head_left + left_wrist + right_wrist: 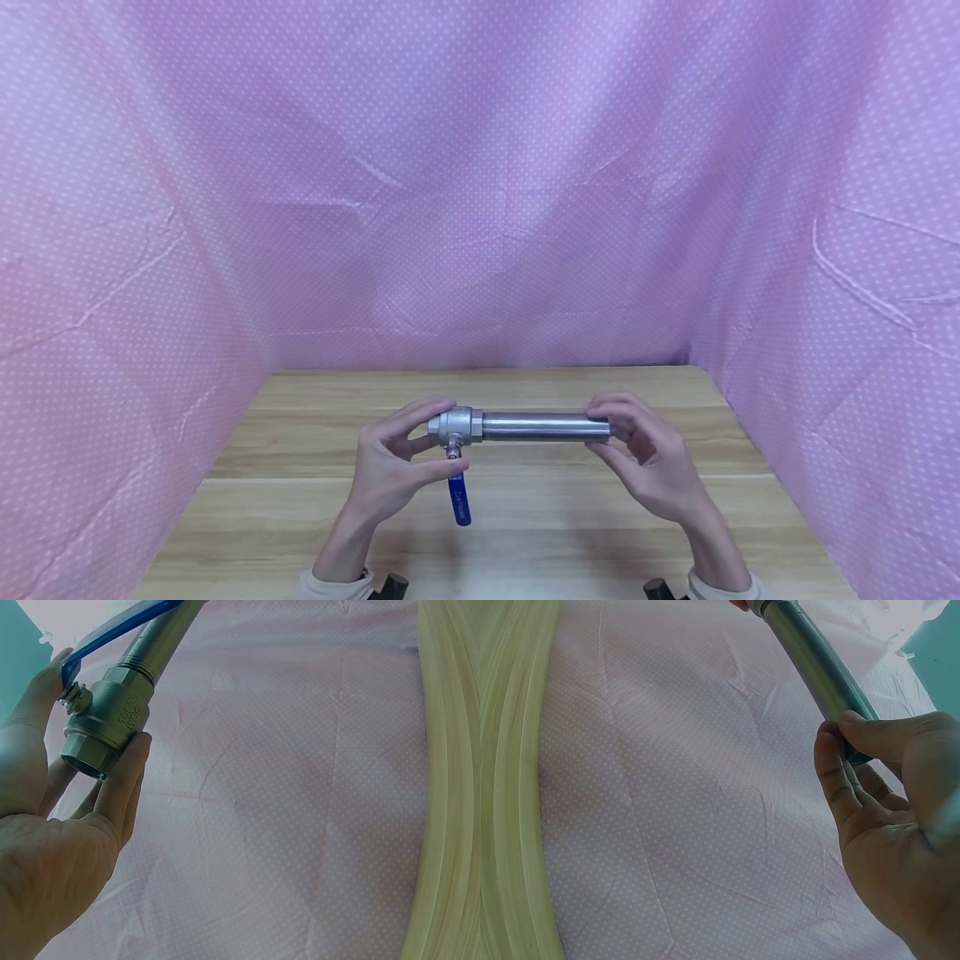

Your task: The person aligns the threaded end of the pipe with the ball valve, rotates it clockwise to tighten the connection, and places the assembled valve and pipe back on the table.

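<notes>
Stainless-steel ball valve (455,425) and pipe (540,427) are joined end to end in front of you, held level above the wood-grain table (525,512), the valve at your left and the pipe running out to your right. Your left hand (384,468) grips the valve, fingertips against its body and thumb on the blue lever handle (460,500) near the stem; in the head view that lever points back toward you. Raised lettering shows on the valve body in the left wrist view, and a few threads (139,665) are visible where the pipe meets its hex end. Your right hand (654,460) pinches the pipe's free end between thumb and fingers. Pink dotted cloth (480,208) stands behind the table and along both sides. Light sleeves (330,587) reach your wrists, with a black cylindrical piece (393,586) beside each.
</notes>
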A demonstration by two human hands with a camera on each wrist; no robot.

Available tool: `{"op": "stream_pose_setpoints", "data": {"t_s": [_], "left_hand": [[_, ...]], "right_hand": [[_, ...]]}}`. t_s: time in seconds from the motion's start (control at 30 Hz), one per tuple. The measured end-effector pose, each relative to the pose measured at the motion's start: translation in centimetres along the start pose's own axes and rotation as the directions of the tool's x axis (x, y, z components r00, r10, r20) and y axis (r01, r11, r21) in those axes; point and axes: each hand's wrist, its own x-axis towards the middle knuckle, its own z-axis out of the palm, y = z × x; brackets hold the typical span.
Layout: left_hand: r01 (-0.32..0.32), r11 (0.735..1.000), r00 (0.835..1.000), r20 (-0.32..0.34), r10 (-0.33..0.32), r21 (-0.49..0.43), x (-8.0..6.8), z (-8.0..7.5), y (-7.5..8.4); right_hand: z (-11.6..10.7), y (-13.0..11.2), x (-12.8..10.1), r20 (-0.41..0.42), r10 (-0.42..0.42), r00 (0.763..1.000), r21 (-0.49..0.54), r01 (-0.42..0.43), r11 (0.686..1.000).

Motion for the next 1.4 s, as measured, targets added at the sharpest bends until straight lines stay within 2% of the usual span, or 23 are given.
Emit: {"op": "stream_pose_setpoints", "data": {"t_s": [0.9, 1.03, 1.23, 1.4], "left_hand": [[-0.005, 1.000, 1.000, -0.002, 0.005, 0.019, -0.08, 0.02, 0.03], [-0.005, 1.000, 1.000, -0.005, 0.005, 0.020, -0.10, 0.01, 0.00], [-0.005, 1.000, 1.000, -0.007, 0.005, 0.024, -0.09, 0.02, 0.02], [-0.006, 1.000, 1.000, 0.000, 0.006, 0.024, -0.09, 0.02, 0.06]], "right_hand": [[-0.19, 0.24, -0.55, -0.037, 0.000, 0.999, -0.136, -0.005, 0.991], [-0.11, 0.19, -0.37, -0.031, 0.006, 1.000, -0.112, -0.009, 0.994], [0.02, 0.11, 0.05, -0.005, -0.003, 1.000, -0.015, 0.003, 1.000], [0.08, 0.14, 0.09, -0.002, -0.029, 1.000, -0.023, 0.029, 0.999]]}}
